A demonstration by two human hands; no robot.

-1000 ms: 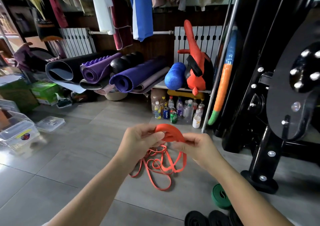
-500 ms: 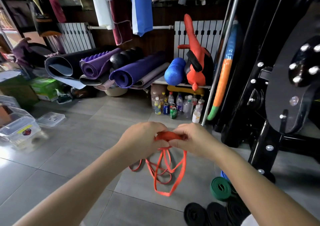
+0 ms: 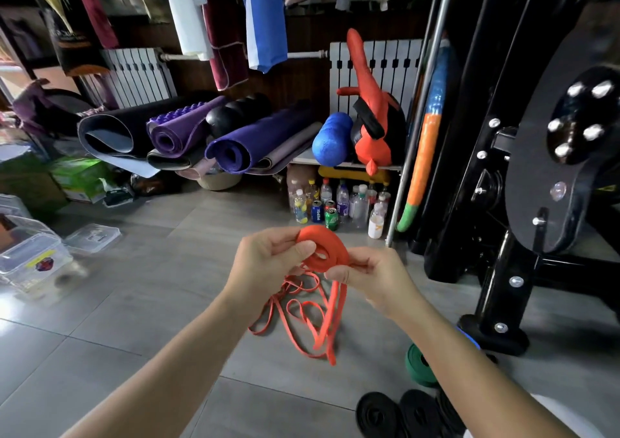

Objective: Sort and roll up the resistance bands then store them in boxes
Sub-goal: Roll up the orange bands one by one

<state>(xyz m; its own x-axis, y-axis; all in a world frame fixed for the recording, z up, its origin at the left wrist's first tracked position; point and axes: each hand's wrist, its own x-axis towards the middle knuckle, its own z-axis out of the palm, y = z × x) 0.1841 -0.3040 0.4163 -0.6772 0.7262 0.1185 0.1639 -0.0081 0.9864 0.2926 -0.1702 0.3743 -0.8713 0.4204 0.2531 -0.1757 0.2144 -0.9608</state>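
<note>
**Head view.** The left hand [image 3: 268, 263] pinches the orange resistance band [image 3: 318, 248] by its wound part, a flat coil held up in front of the body. The thumb presses on the coil's near face and the fingers curl behind it. The right hand [image 3: 372, 276] pinches the strap where it leaves the coil's right edge, thumb and fingertips closed on it. Both grips are therefore pressed onto the band, and neither is spread.

Below the right grip the unwound length drops in doubled strands to the tiled floor [image 3: 167, 303]. There it lies in loose loops below the hands and between the two forearms.

The step in hand looks like winding, with only a few turns on and most of the strap yet to come up. To do it well:

- The left grip should clamp the coil's faces so the turns cannot spring apart, since this rubber will likely unwind once the thumb lifts.
- The right grip should feed the doubled strap flat and lightly taut, sliding down for each new turn.
- The loops on the floor cross one another, so any twist should be shaken out before it reaches the coil.

A rolled green band [image 3: 417, 367] and rolled black bands [image 3: 379, 414] lie on the floor near the right forearm. The clear plastic boxes [image 3: 33, 263] stand at the far left, well apart from both grips.
</note>
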